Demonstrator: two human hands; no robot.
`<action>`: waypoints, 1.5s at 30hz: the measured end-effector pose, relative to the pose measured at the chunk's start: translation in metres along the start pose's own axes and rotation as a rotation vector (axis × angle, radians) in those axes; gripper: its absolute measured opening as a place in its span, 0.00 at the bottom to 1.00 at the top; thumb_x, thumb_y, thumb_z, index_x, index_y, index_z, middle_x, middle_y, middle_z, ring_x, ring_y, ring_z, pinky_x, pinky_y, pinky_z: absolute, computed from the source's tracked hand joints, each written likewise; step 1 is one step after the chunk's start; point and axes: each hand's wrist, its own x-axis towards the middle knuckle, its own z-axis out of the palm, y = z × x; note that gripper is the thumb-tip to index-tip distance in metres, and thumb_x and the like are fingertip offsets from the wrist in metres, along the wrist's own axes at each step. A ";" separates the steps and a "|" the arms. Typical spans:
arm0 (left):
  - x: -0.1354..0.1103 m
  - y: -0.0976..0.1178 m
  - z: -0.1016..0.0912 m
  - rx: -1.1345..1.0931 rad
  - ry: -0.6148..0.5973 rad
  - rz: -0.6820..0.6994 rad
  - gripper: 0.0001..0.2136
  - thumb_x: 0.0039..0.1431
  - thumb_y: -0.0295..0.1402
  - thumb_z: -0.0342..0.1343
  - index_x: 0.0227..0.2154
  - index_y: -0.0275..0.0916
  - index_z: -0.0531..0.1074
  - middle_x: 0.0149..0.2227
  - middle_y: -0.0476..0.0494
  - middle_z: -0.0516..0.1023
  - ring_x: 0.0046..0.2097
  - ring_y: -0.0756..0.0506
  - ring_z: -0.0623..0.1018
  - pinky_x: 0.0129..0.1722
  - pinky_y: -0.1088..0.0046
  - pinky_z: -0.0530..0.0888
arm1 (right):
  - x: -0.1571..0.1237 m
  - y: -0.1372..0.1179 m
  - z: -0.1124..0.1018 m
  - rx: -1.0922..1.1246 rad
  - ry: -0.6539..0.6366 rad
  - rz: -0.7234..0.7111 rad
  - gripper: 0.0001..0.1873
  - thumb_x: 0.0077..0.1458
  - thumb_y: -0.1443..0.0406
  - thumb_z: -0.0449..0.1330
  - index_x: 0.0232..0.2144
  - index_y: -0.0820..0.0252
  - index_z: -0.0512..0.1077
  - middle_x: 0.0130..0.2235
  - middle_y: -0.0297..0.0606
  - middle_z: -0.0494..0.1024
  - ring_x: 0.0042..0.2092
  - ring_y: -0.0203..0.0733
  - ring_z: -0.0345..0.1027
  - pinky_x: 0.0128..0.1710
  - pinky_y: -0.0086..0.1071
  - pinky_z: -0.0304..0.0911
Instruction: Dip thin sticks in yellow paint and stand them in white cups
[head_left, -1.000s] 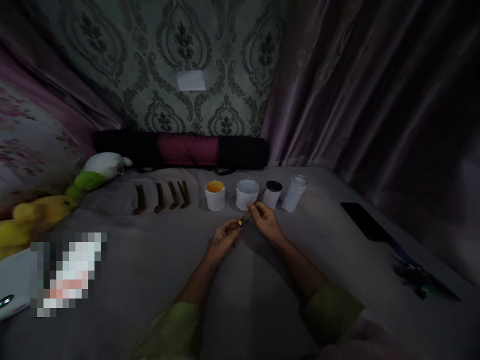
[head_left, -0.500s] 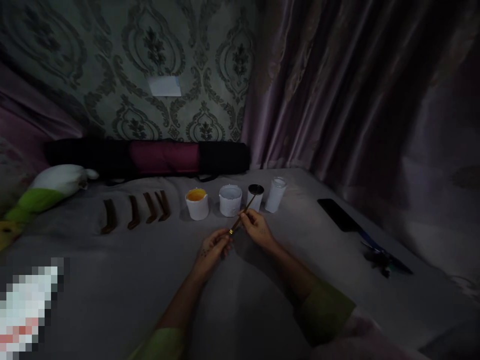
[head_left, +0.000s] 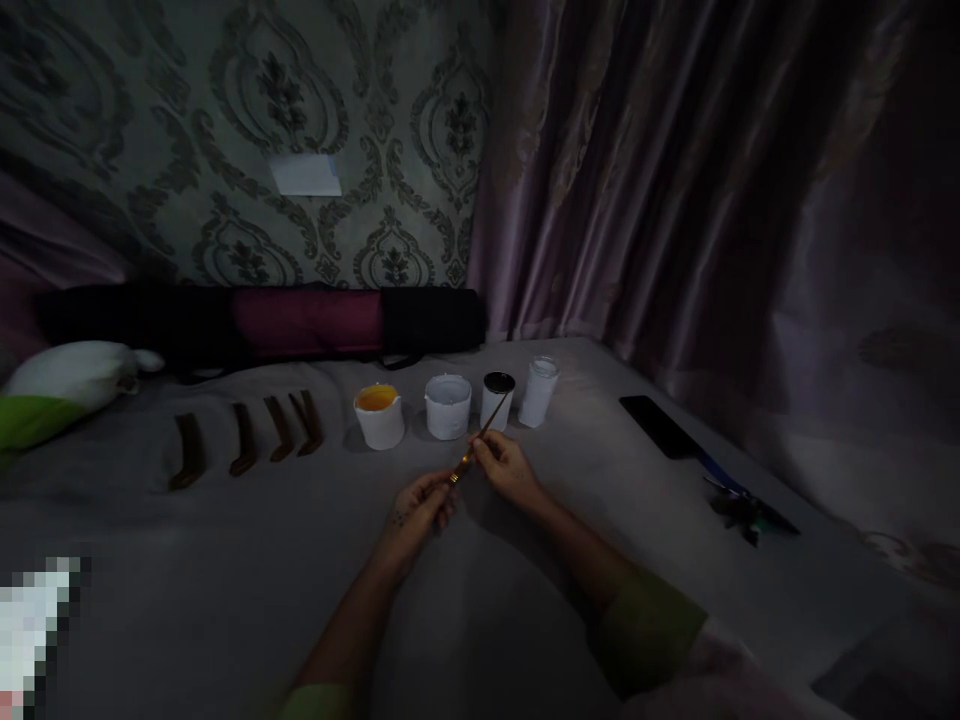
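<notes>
A slim paintbrush (head_left: 493, 411) slants between my hands, its brown handle pointing up and away from me. My right hand (head_left: 508, 468) pinches the handle partway along. Closed around the lower end, just below the gold bands, is my left hand (head_left: 417, 514); its fingers hide the brush's tip. Beyond the hands stand a white tub of yellow paint (head_left: 379, 421), a white tub with pale grey contents (head_left: 448, 407), a white container with a black top or contents (head_left: 495, 404), and a taller white cup (head_left: 538, 392). The handle's far end overlaps the dark-topped container in view.
Several dark brown, L-shaped pieces (head_left: 241, 440) lie at the left on the grey cloth (head_left: 225, 580). A black phone-like slab (head_left: 660, 426) and a bunch of keys (head_left: 739, 510) lie right. Behind are a long black-and-maroon bag (head_left: 307, 325) and a white-green plush toy (head_left: 67, 380).
The whole scene has shifted left in view as my head turned slightly right. Both hands still hold the brush, at nearly the same slant.
</notes>
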 end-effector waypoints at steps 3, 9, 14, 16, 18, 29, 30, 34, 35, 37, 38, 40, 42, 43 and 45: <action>-0.001 0.001 0.000 -0.007 -0.006 -0.009 0.18 0.46 0.38 0.55 0.40 0.32 0.68 0.25 0.48 0.72 0.19 0.55 0.66 0.17 0.79 0.60 | 0.000 0.000 -0.001 0.020 -0.022 -0.011 0.15 0.54 0.56 0.49 0.31 0.61 0.68 0.24 0.31 0.67 0.24 0.31 0.58 0.23 0.25 0.54; 0.001 -0.002 -0.002 -0.025 0.000 -0.025 0.18 0.46 0.37 0.55 0.39 0.32 0.68 0.25 0.47 0.72 0.20 0.55 0.67 0.18 0.79 0.62 | 0.002 -0.004 -0.005 0.057 0.006 0.020 0.16 0.52 0.54 0.50 0.32 0.61 0.68 0.23 0.31 0.66 0.23 0.31 0.57 0.21 0.25 0.54; 0.003 -0.006 -0.003 -0.034 0.000 -0.024 0.17 0.46 0.37 0.56 0.38 0.32 0.69 0.25 0.48 0.72 0.20 0.54 0.67 0.18 0.79 0.61 | 0.005 -0.011 -0.014 0.085 0.029 0.064 0.17 0.52 0.53 0.50 0.33 0.61 0.68 0.23 0.31 0.65 0.21 0.30 0.56 0.19 0.25 0.52; 0.003 -0.006 -0.003 -0.035 0.005 -0.026 0.17 0.46 0.37 0.55 0.38 0.32 0.69 0.24 0.48 0.72 0.19 0.54 0.66 0.17 0.78 0.61 | 0.007 -0.012 -0.017 0.082 0.045 0.073 0.17 0.52 0.53 0.50 0.33 0.61 0.68 0.23 0.31 0.65 0.20 0.30 0.55 0.18 0.24 0.52; 0.003 -0.005 -0.003 -0.045 0.005 -0.022 0.17 0.45 0.37 0.56 0.38 0.32 0.69 0.25 0.47 0.72 0.20 0.54 0.67 0.18 0.78 0.62 | 0.009 -0.012 -0.020 0.078 0.065 0.068 0.18 0.51 0.53 0.50 0.33 0.61 0.69 0.23 0.31 0.66 0.20 0.29 0.55 0.18 0.24 0.52; 0.003 -0.006 -0.004 -0.065 0.007 -0.031 0.16 0.45 0.36 0.56 0.37 0.32 0.70 0.25 0.47 0.72 0.21 0.54 0.68 0.18 0.79 0.61 | 0.019 -0.028 -0.039 0.137 0.152 0.040 0.19 0.51 0.52 0.50 0.33 0.62 0.68 0.24 0.32 0.66 0.19 0.29 0.55 0.17 0.24 0.53; 0.003 -0.006 -0.004 -0.068 0.002 -0.031 0.16 0.45 0.36 0.56 0.37 0.32 0.70 0.25 0.47 0.72 0.21 0.54 0.68 0.18 0.79 0.61 | 0.020 -0.029 -0.041 0.135 0.166 0.044 0.19 0.51 0.52 0.50 0.33 0.62 0.68 0.24 0.32 0.66 0.19 0.29 0.56 0.16 0.24 0.53; 0.002 -0.005 -0.003 -0.067 0.008 -0.032 0.17 0.44 0.37 0.57 0.37 0.32 0.70 0.25 0.47 0.72 0.21 0.54 0.68 0.18 0.79 0.61 | 0.022 -0.032 -0.047 0.140 0.218 0.061 0.21 0.50 0.50 0.50 0.32 0.62 0.68 0.24 0.32 0.67 0.19 0.29 0.56 0.15 0.24 0.53; 0.002 -0.004 -0.003 -0.067 0.013 -0.036 0.17 0.44 0.37 0.57 0.37 0.32 0.70 0.24 0.47 0.72 0.21 0.54 0.68 0.18 0.79 0.61 | 0.023 -0.032 -0.049 0.142 0.226 0.060 0.21 0.50 0.50 0.51 0.32 0.62 0.68 0.24 0.32 0.67 0.19 0.29 0.55 0.15 0.24 0.53; 0.001 -0.003 -0.003 -0.074 0.016 -0.036 0.17 0.44 0.37 0.57 0.37 0.32 0.70 0.25 0.47 0.72 0.21 0.54 0.68 0.18 0.79 0.61 | 0.023 -0.033 -0.051 0.146 0.236 0.059 0.20 0.50 0.50 0.51 0.31 0.62 0.68 0.24 0.32 0.67 0.19 0.29 0.55 0.15 0.24 0.53; 0.001 -0.002 -0.003 -0.080 0.017 -0.035 0.17 0.44 0.37 0.57 0.37 0.32 0.70 0.25 0.46 0.73 0.21 0.54 0.68 0.18 0.79 0.61 | 0.023 -0.033 -0.052 0.148 0.239 0.059 0.20 0.50 0.50 0.51 0.31 0.62 0.68 0.24 0.33 0.67 0.19 0.29 0.55 0.15 0.24 0.53; -0.001 0.001 -0.001 -0.095 0.023 -0.045 0.17 0.43 0.37 0.57 0.36 0.33 0.70 0.25 0.47 0.72 0.21 0.54 0.68 0.18 0.79 0.61 | 0.023 -0.034 -0.053 0.153 0.240 0.055 0.20 0.49 0.50 0.51 0.31 0.62 0.68 0.23 0.33 0.67 0.19 0.29 0.56 0.15 0.25 0.53; -0.002 0.005 0.000 -0.109 0.043 -0.073 0.16 0.43 0.36 0.58 0.35 0.32 0.71 0.24 0.47 0.72 0.21 0.54 0.68 0.18 0.79 0.60 | 0.023 -0.034 -0.053 0.156 0.238 0.057 0.20 0.49 0.50 0.52 0.30 0.62 0.68 0.23 0.33 0.67 0.19 0.29 0.56 0.15 0.25 0.53; -0.003 0.007 0.001 -0.118 0.056 -0.085 0.16 0.42 0.36 0.58 0.35 0.32 0.71 0.24 0.47 0.72 0.21 0.54 0.68 0.19 0.79 0.60 | 0.022 -0.034 -0.053 0.157 0.236 0.059 0.20 0.49 0.50 0.52 0.30 0.62 0.68 0.23 0.33 0.68 0.18 0.29 0.56 0.15 0.25 0.53; -0.005 0.011 0.002 -0.133 0.080 -0.100 0.16 0.42 0.35 0.58 0.35 0.32 0.71 0.24 0.46 0.72 0.22 0.54 0.68 0.20 0.79 0.61 | 0.022 -0.036 -0.053 0.157 0.234 0.060 0.20 0.50 0.50 0.52 0.30 0.62 0.68 0.23 0.33 0.68 0.18 0.29 0.55 0.15 0.25 0.53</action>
